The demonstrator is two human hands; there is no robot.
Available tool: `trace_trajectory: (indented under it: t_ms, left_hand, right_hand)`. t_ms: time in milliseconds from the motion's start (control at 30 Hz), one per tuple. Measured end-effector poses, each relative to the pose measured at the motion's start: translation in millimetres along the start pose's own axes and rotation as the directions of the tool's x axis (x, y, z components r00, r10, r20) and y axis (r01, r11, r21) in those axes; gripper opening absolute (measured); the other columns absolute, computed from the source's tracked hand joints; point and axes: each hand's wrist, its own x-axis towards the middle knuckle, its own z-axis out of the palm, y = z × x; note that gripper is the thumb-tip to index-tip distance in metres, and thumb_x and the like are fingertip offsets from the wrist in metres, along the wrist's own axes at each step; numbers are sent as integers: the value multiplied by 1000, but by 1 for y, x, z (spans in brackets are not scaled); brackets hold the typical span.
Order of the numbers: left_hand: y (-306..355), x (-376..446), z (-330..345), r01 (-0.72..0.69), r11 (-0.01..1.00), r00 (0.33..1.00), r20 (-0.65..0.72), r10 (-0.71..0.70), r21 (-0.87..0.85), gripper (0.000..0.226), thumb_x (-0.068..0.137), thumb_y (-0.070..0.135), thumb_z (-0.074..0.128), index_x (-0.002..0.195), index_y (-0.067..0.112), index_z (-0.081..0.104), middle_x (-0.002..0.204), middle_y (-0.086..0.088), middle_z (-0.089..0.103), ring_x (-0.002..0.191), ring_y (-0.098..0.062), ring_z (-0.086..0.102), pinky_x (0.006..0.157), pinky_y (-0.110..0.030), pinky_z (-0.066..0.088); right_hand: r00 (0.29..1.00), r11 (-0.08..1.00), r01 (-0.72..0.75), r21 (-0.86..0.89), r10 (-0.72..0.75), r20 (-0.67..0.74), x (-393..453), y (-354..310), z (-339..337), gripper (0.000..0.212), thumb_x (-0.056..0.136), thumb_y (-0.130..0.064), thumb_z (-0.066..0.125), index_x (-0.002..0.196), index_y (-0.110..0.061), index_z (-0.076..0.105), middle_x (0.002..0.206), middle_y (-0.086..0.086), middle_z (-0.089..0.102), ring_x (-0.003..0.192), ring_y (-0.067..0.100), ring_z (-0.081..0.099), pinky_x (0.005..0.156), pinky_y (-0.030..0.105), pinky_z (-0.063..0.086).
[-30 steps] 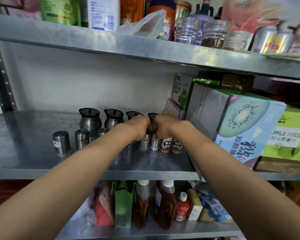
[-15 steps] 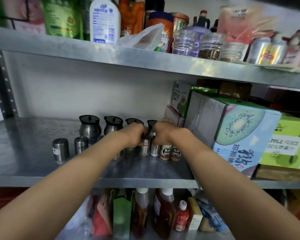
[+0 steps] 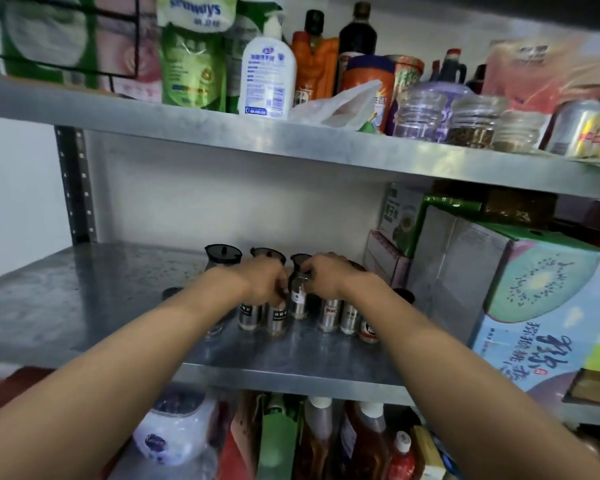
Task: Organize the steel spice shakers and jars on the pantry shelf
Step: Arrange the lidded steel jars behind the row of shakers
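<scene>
Both hands meet over a row of steel spice shakers (image 3: 278,315) on the middle pantry shelf (image 3: 84,299). The left hand (image 3: 264,280) has its grip curled around shaker tops; the right hand (image 3: 326,277) pinches the cap of one labelled shaker (image 3: 298,299). Black-lidded steel jars (image 3: 222,256) stand behind. A kiwi-print carton (image 3: 534,306) crowds the right side.

Wall (image 3: 222,202): plain white, unmarked | Shelving: galvanised steel unit, three tiers in view; middle shelf (image 3: 84,299) mottled, left half bare | Upright (image 3: 75,185): dark perforated post at left rear | Upper shelf (image 3: 187,126): crowded with bottles and pouches | Light: dim, cool, soft reflections on metal
</scene>
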Motion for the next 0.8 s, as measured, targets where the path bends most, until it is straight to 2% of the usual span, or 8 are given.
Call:
trace_trajectory:
  t_ms: [267, 400, 467, 567, 667, 800]
  left_hand:
    - [-1, 3, 7, -15, 998, 1000, -7, 15, 69, 17, 77, 21, 72, 94, 17, 71, 93, -5, 70, 87, -24, 65, 76, -33, 52]
    - [0, 5, 9, -5, 998, 1000, -14, 5, 66, 15, 81, 20, 69, 95, 16, 69, 96, -6, 69, 89, -25, 64, 74, -31, 50]
    - [0, 8, 9, 2, 996, 1000, -18, 0, 91, 16, 82, 21, 67, 97, 17, 70, 97, -5, 70, 89, -25, 65, 76, -34, 53]
    - [-3, 14, 11, 13, 995, 1000, -22, -10, 101, 18, 83, 21, 67, 100, 16, 70, 99, -6, 71, 91, -25, 66, 83, -40, 55]
    - [-3, 18, 14, 21, 997, 999, -32, -18, 72, 19, 84, 16, 65, 102, 12, 69, 102, -9, 71, 95, -26, 65, 88, -40, 53]
    - [-2, 24, 16, 13, 1000, 999, -31, -13, 20, 18, 84, 14, 66, 102, 13, 69, 101, -7, 71, 94, -23, 65, 87, -37, 53]
  right_hand:
    - [1000, 999, 3, -35, -2, 21, 19, -10, 12, 28, 78, -32, 75, 105, -26, 70, 111, 4, 68, 100, 26, 63, 80, 32, 51]
    - [999, 1000, 1, -21, 0, 51, 20, -6, 7, 42, 74, -33, 81, 113, -23, 70, 115, 4, 68, 104, 25, 62, 88, 35, 53]
    - [998, 1000, 9, -16, -8, 65, 18, -3, 4, 46, 73, -34, 82, 117, -23, 69, 118, 3, 67, 106, 25, 61, 91, 36, 53]
    - [997, 1000, 8, -5, -8, 73, 14, 1, 2, 42, 71, -31, 83, 111, -24, 72, 114, 1, 68, 104, 24, 61, 91, 34, 53]
    - [997, 1000, 2, -23, -1, 72, 8, 3, 1, 33, 72, -28, 82, 103, -23, 71, 108, 2, 69, 99, 24, 62, 89, 35, 54]
    - [999, 1000, 16, -24, -15, 44, 2, 4, 1, 33, 75, -24, 80, 104, -21, 66, 95, -1, 63, 94, 23, 61, 83, 32, 53]
